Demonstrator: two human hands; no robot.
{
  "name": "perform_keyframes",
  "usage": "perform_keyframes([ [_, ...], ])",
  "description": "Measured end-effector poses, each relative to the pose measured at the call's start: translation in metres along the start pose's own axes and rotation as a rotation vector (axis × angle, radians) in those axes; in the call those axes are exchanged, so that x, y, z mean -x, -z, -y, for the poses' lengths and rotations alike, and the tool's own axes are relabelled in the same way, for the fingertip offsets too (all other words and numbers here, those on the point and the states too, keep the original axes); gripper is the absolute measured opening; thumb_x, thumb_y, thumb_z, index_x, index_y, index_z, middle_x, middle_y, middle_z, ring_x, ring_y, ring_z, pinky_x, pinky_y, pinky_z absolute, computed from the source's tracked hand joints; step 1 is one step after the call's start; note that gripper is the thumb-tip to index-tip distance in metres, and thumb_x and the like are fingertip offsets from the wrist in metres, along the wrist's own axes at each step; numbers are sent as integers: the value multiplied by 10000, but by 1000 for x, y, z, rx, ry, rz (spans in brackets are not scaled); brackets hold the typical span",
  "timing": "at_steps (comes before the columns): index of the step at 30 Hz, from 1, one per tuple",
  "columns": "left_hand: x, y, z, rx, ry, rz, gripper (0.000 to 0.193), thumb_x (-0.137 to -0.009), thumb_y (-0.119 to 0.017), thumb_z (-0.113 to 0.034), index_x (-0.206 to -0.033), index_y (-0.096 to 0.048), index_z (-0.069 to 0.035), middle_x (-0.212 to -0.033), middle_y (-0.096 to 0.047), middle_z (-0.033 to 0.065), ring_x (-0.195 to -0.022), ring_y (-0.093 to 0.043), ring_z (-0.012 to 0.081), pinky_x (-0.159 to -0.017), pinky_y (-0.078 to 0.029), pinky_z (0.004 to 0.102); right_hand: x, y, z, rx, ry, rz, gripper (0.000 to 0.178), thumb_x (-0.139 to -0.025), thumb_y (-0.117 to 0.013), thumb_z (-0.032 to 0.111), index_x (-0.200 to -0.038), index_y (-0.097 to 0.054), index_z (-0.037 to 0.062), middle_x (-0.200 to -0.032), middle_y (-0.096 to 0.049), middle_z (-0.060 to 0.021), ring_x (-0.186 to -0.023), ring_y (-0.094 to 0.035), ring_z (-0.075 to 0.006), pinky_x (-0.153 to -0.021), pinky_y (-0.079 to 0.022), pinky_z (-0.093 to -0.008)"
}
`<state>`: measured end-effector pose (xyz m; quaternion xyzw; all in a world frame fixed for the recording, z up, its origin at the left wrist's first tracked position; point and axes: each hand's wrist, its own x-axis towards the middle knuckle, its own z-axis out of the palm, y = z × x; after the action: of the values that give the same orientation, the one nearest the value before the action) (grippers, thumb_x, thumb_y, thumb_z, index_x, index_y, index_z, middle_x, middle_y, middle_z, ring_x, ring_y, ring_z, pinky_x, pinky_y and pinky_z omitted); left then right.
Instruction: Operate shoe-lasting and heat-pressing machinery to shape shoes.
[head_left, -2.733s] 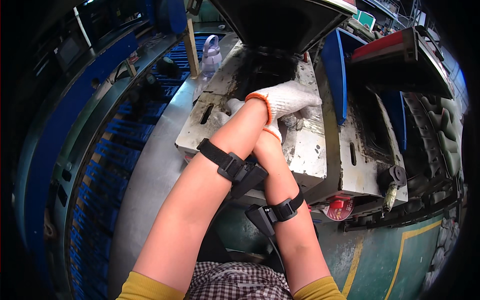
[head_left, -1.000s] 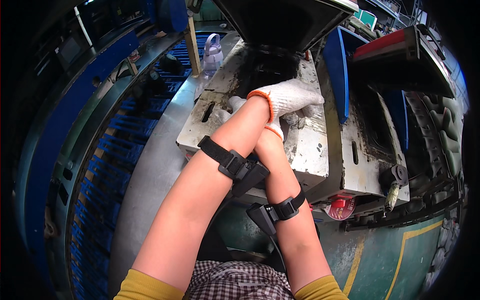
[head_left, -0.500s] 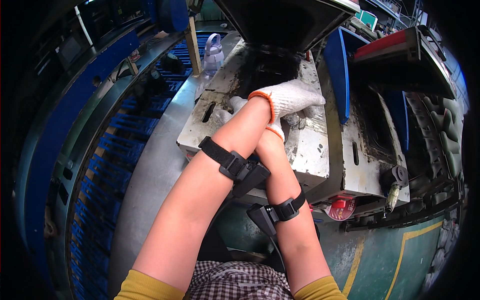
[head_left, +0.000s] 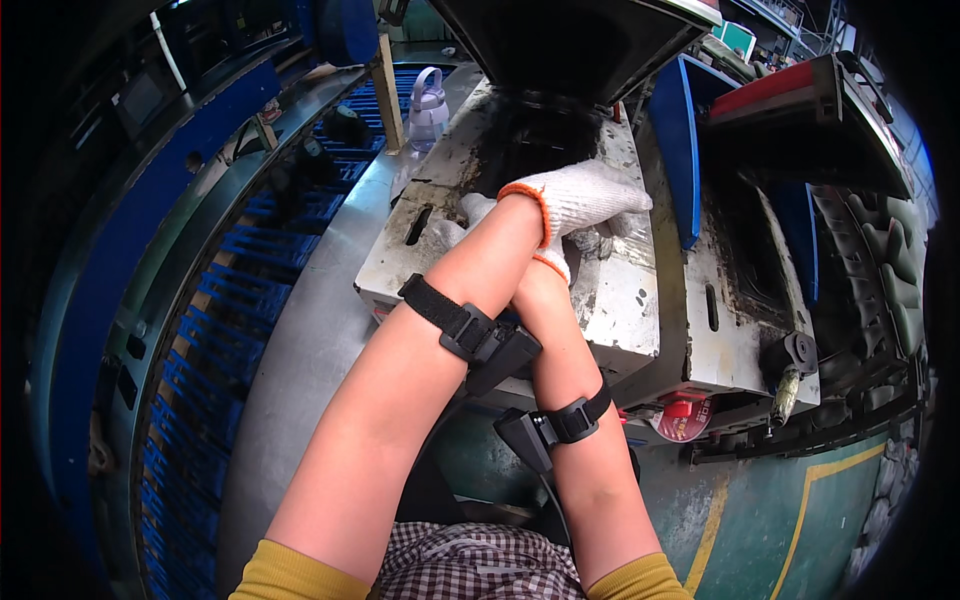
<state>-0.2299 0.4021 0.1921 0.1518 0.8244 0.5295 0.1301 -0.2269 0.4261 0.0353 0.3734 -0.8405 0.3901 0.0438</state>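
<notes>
My forearms cross above a scuffed white box-shaped station [head_left: 620, 310] with a black-stained recess. My left hand [head_left: 592, 195], in a white knit glove with an orange cuff, lies over the right arm's wrist. Its fingers point right, extended, and I see nothing held in them. My right hand [head_left: 474, 208], gloved likewise, is largely hidden behind the left forearm. Its visible fingers are apart on the station's left part, near a dark slot [head_left: 418, 226]. A crumpled greyish patch below the left glove is not clear enough to name.
Behind my hands stands a raised black lid [head_left: 570, 50]. A lilac jug-like bottle [head_left: 428, 112] is on the metal ledge at left. A similar station [head_left: 725, 345] with a blue panel [head_left: 675, 150] is at right. Blue slatted rollers [head_left: 250, 290] run along the left.
</notes>
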Motion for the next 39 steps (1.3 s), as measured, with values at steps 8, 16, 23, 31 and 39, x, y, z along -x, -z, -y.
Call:
perform_keyframes([
  [8, 0, 0, 2, 0, -32, 12, 437, -986, -561, -362, -1224, -698, -22, -1040, -755, 160, -893, -729, 249, -849, -563, 362, 2, 1, 5, -17, 17, -8, 616, -1007, -591, 255, -1550, -387, 46, -1584, -421, -158, -1455, -404, -287, -1195, -311, -362],
  [16, -1, 0, 6, 8, -51, 11, 433, -984, -562, -356, -1216, -701, -18, -1046, -755, 165, -912, -731, 258, -867, -562, 361, 7, 17, 16, -63, -27, 60, 645, -995, -620, 258, -1559, -381, 57, -1587, -427, -136, -1463, -398, -276, -1200, -304, -367],
  [23, -1, 0, 6, 48, -43, 12, 405, -974, -587, -340, -1172, -722, -14, -1031, -754, 165, -900, -728, 259, -843, -569, 363, 6, 22, 23, -116, -78, 68, 661, -988, -634, 257, -1562, -377, 54, -1592, -425, -125, -1466, -396, -272, -1204, -301, -373],
  [31, 1, -1, 2, 51, -52, -5, 403, -973, -589, -334, -1176, -721, -11, -1031, -754, 166, -893, -730, 261, -836, -573, 362, 2, 6, 5, -51, -47, 13, 633, -996, -626, 250, -1550, -392, 54, -1576, -437, -136, -1449, -413, -275, -1195, -313, -368],
  [39, 2, -1, -1, 10, -36, 9, 420, -981, -572, -346, -1197, -709, -12, -1051, -753, 169, -902, -735, 261, -849, -572, 362, 6, 8, 5, 5, 46, -11, 620, -1000, -616, 254, -1547, -400, 56, -1575, -437, -137, -1455, -406, -282, -1197, -309, -374],
])
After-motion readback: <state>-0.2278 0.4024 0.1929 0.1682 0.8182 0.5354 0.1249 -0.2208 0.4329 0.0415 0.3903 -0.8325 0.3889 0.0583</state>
